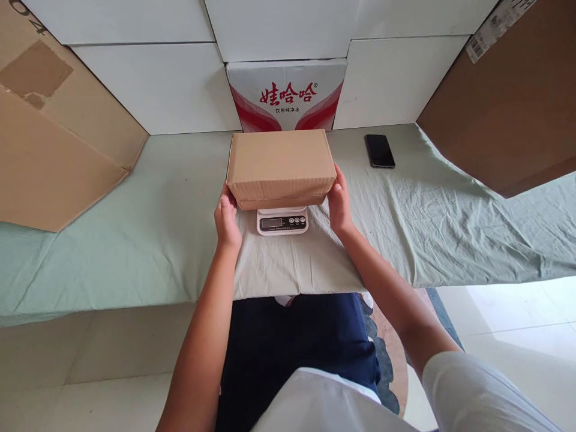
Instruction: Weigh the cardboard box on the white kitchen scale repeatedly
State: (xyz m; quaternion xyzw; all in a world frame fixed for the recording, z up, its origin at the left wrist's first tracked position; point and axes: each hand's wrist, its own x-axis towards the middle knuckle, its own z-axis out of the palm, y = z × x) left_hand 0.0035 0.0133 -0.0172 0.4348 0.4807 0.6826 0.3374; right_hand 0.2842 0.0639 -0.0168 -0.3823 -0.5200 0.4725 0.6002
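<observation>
A closed brown cardboard box (281, 159) is held between my two hands, over a small white kitchen scale (282, 222). My left hand (227, 219) grips the box's left side near its lower front corner. On the right side, my right hand (339, 201) is pressed against the matching corner. Most fingers of both hands are hidden by the box. Only the scale's front shows, with its dark display and several round buttons; the box covers its platform. Whether the box rests on the scale or hovers just above it, I cannot tell.
A black smartphone (380, 150) lies on the green tablecloth (180, 240) at the back right. Behind stands a white and red carton (288, 90) against white panels. Large cardboard sheets (67, 132) flank the left, and another brown carton (508, 108) the right.
</observation>
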